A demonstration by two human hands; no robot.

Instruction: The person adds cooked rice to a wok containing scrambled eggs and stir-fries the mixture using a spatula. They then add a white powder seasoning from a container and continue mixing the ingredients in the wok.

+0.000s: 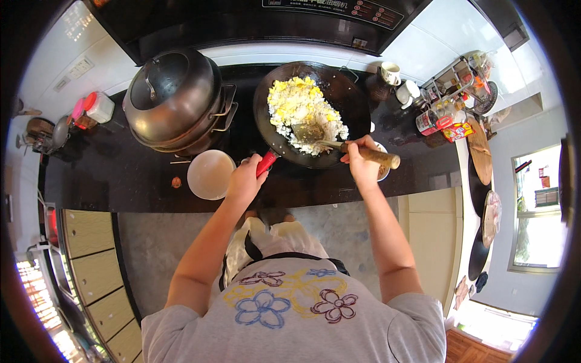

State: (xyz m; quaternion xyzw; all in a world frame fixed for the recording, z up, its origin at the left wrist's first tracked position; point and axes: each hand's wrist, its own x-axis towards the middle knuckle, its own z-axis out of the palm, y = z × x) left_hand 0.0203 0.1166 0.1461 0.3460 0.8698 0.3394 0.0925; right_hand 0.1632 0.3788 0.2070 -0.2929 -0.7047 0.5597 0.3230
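Note:
My left hand [245, 179] grips the red handle [266, 164] of a dark wok [354, 104] on the stove. In the wok lies white rice mixed with yellow egg [297, 100], mostly on its left and middle. My right hand [363, 161] is closed around the wooden handle of a metal spatula [308, 133], whose blade rests in the rice. Just left of my left hand stands a white bowl [210, 174]. Behind my right hand, a small bowl [384, 172] with brown contents is partly hidden.
A large lidded steel pot [172, 102] stands left of the wok. Red-lidded jars [99, 107] are at the far left. Toward the right are white mugs [407, 93], a wire rack [454, 79], bottles and a wooden board [479, 149]. The range hood [272, 27] hangs behind the wok.

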